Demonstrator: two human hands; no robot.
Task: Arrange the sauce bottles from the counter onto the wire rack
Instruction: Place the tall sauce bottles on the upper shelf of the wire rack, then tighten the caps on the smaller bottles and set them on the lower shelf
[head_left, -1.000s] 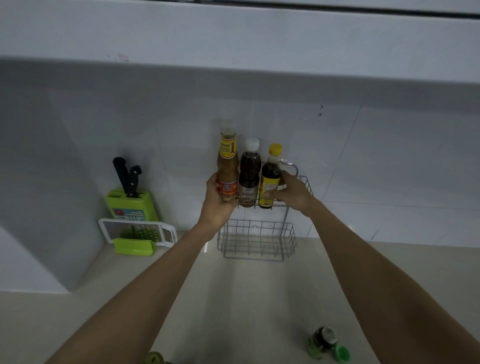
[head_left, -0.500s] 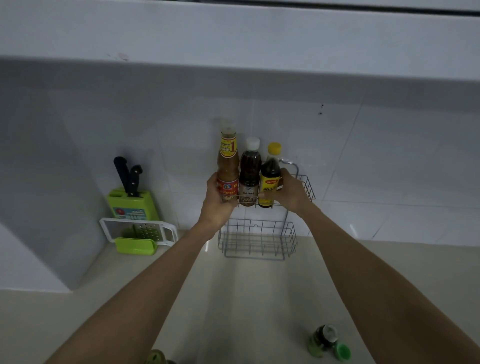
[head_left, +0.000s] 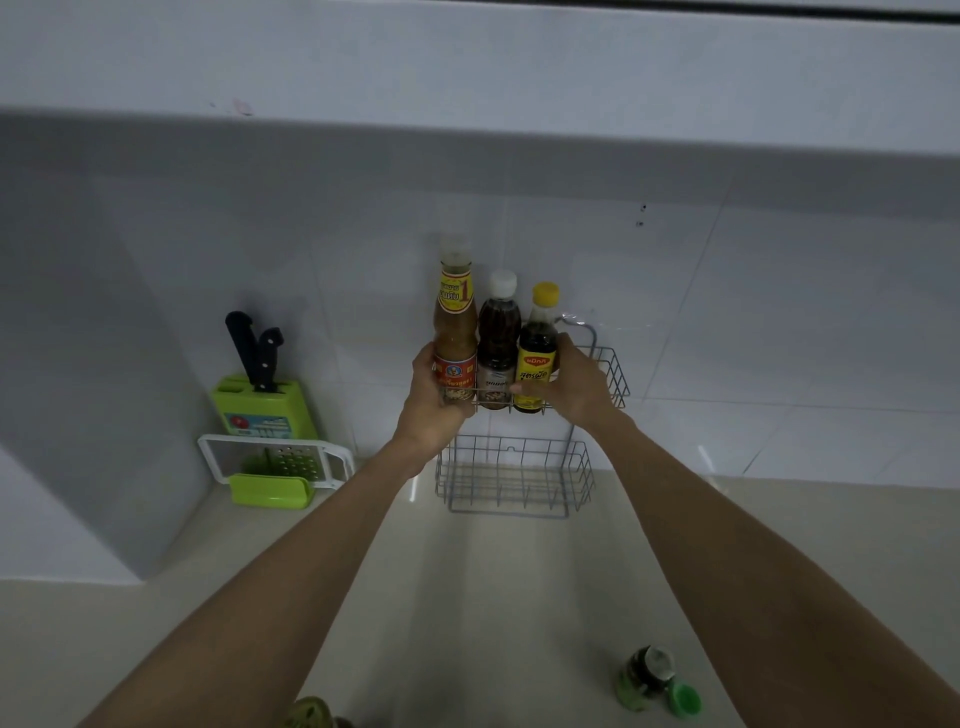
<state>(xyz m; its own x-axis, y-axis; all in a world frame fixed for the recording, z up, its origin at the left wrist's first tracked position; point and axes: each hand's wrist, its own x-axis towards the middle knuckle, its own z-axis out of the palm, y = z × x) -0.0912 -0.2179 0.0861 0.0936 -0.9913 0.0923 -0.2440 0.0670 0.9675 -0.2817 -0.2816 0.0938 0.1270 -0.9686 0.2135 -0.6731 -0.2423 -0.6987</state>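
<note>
Head view: three sauce bottles stand upright, side by side, in the upper basket of the wire rack (head_left: 608, 374) at frame centre. The left hand (head_left: 434, 402) grasps the orange-brown bottle (head_left: 455, 332). The right hand (head_left: 574, 382) grasps the yellow-capped bottle (head_left: 537, 358). The white-capped dark bottle (head_left: 498, 338) stands between them. A small jar (head_left: 644, 678) rests on the counter (head_left: 493, 597), lower right.

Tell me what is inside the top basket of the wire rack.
Three sauce bottles stand in the top basket: an orange one, a dark white-capped one, a yellow-capped one. The hands cover their lower sides.
</note>
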